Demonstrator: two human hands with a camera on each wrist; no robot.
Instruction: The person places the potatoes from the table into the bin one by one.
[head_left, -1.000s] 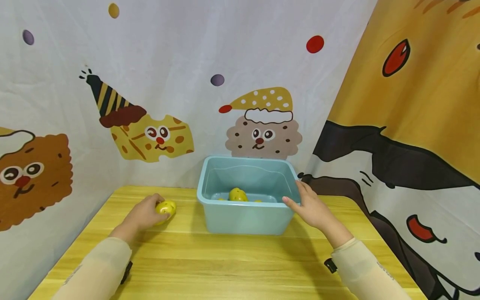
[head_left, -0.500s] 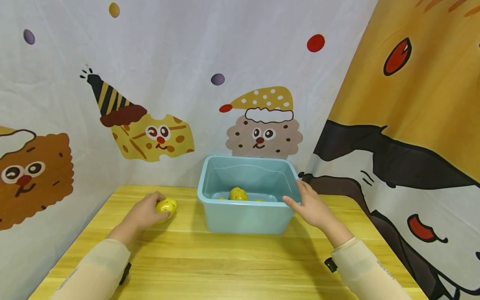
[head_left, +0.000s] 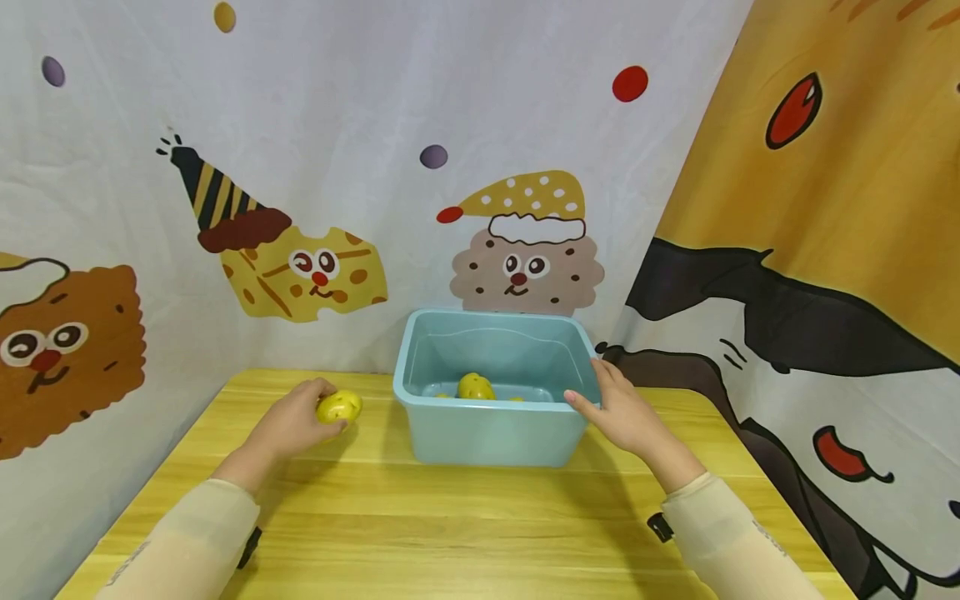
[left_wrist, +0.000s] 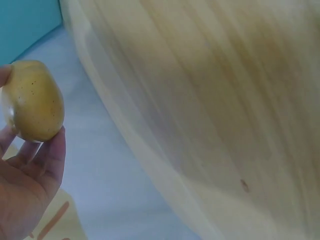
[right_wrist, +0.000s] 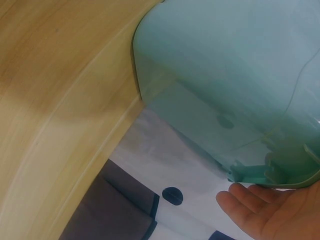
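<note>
My left hand (head_left: pixel 296 423) grips a yellow potato (head_left: pixel 340 407) between thumb and fingers, over the left part of the table. In the left wrist view the same potato (left_wrist: pixel 36 101) shows a smooth, speckled skin, with fingers at its lower side and thumb tip at its upper left. A light blue plastic bin (head_left: pixel 491 437) stands at the middle of the table's back. Inside it lies another potato (head_left: pixel 476 387), and small yellow tops of others peek above the front rim. My right hand (head_left: pixel 626 414) rests on the bin's front right corner, fingers fairly straight along the rim.
The wooden table (head_left: pixel 420 533) carries the bin near its back edge. Behind it hangs a white curtain (head_left: pixel 337 100) printed with cartoon food faces, close to the bin. An orange, black and white printed cloth (head_left: pixel 847 208) hangs at the right.
My left hand has moved slightly right and up with the potato, which has tilted a little in its grip. The right hand and the bin stay where they were.
</note>
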